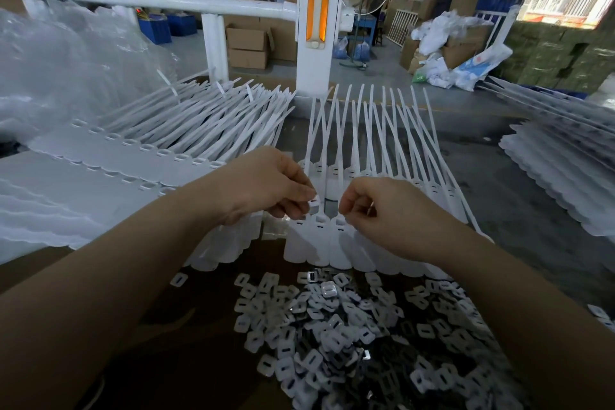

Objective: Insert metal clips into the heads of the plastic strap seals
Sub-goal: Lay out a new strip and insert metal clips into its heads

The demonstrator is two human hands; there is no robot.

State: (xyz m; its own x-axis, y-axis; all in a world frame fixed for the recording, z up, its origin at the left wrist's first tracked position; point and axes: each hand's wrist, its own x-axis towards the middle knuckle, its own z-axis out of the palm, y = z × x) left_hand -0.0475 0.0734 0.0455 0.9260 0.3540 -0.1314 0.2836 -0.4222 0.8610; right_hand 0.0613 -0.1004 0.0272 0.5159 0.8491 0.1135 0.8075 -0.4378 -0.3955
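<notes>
A row of white plastic strap seals [319, 243] lies in front of me, heads toward my hands, tails fanning away. My left hand [263, 186] pinches a small white clip [314, 200] between thumb and forefinger, just above a seal head [320, 219]. My right hand [382, 210] hovers with curled fingers over the neighbouring seal head [340, 222]; a thin white piece shows between its fingers, and I cannot tell whether it holds it. A heap of loose clips [349, 326] covers the brown surface nearest me.
Stacks of more strap seals lie at the left [149, 150] and at the far right [559, 176]. A white railing post [316, 27] stands behind the table. Clear plastic bags [66, 70] pile up at the left. People work at benches far back.
</notes>
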